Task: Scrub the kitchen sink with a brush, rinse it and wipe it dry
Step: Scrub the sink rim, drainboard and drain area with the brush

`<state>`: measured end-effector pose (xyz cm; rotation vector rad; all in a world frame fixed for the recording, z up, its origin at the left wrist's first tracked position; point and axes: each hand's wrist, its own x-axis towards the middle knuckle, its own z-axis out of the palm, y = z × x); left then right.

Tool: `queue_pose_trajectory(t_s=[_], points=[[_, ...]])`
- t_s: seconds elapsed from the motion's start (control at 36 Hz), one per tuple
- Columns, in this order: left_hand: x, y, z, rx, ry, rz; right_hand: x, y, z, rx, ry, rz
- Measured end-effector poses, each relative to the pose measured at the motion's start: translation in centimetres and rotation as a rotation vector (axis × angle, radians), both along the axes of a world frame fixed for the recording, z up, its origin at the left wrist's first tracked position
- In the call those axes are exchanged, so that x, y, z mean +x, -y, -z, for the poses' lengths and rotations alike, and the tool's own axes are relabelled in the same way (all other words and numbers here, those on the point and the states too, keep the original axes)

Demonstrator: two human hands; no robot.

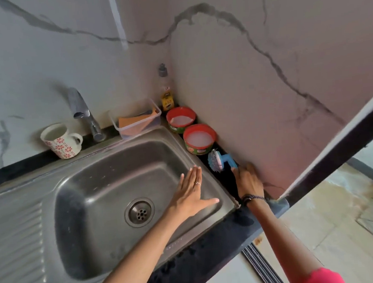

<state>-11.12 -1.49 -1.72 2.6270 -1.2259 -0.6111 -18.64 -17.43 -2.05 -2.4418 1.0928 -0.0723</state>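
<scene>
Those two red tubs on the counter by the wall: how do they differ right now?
The far red tub sits beside the clear container, its white contents sloped, leaving part of the inside bare. The near red tub sits next to the brush, its white contents level across it. Both are round, open, red-rimmed with green labels.

Your left hand (192,193) lies flat and spread over the sink (100,191)'s right wall — fingers straight. Your right hand (248,181) reaches the blue brush (218,161) on the dark bench (210,250), touching its handle; the grip is hidden. Two red tubs (199,138) sit just behind the brush.
</scene>
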Motion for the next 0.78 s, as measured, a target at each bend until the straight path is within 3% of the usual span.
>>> queue_pose_trajectory(t_s=[0.33, 0.44, 0.58, 0.78], points=[[0.3, 1.4, 0.1, -0.047, 0.079, 0.024, 0.6, -0.2, 1.8, -0.18, 0.08, 0.052], [0.9, 0.7, 0.2, -0.054, 0.072, -0.001, 0.8, -1.2, 2.2, -0.329, 0.227, 0.038], [2.0, -0.7, 0.3, -0.098, 0.071, -0.068, 2.2, -3.9, 1.4, -0.395, 0.529, -0.131], [3.2, -4.9, -0.4, -0.267, 0.19, -0.298, 5.3, -9.1, 0.3, -0.304, 0.64, -0.391]])
